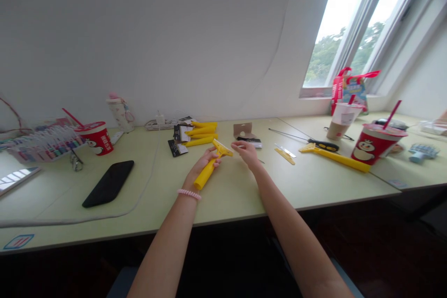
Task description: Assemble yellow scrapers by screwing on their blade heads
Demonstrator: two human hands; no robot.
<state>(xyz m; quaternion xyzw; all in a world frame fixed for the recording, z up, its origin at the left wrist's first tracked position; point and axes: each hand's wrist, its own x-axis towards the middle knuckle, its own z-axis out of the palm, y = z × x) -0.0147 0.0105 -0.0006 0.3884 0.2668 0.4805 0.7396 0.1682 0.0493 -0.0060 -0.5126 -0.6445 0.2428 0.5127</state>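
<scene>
My left hand point(207, 160) is wrapped round a yellow scraper point(205, 177), whose long handle slants down to the left. The scraper's wide head points up and away from me, with a pale strip along its edge. Close by the right end of that head, my right hand point(247, 152) has its thumb and fingertips drawn together. Whatever is between them is too small to make out. To the right of this hand lie a thin metal blade point(285, 150) and a flat yellow strip point(284, 156). Behind it, an opened cardboard piece point(242, 129) rests beside a black packet point(251, 142).
Several yellow scrapers with black cards point(200, 136) lie at the back. A second scraper point(344, 159), a screwdriver point(323, 145), a red cup point(375, 146) and a paler cup point(341, 123) are at right. At left are a phone point(109, 184), another red cup point(99, 139) and a cable point(139, 200).
</scene>
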